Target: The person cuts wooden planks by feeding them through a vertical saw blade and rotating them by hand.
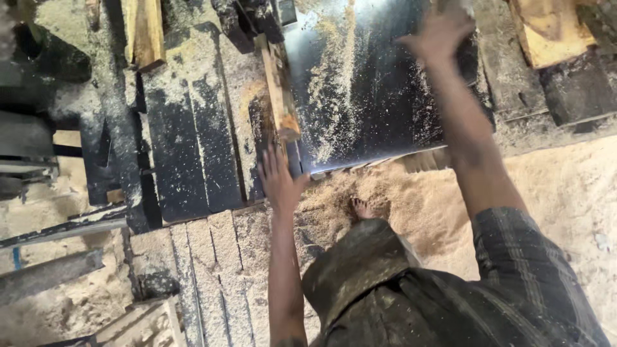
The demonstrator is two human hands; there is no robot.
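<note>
Left hand (280,180) is spread flat, fingers open, right at the near end of the narrow wooden plank (277,90) on the dark saw table (379,103). Right hand (441,33) hovers open over the table's far side, holding nothing. Sawdust (565,193) is piled below the table.

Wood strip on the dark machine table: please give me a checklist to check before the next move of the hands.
1. Left hand at near end of wood strip: ok, though contact cannot tell.
2. Right hand away from strip, open over dark table: ok.
3. Table free of sawdust: not ok.
4. Blade position: cannot tell.
5. Bare foot in sawdust pile: not ok.
</note>
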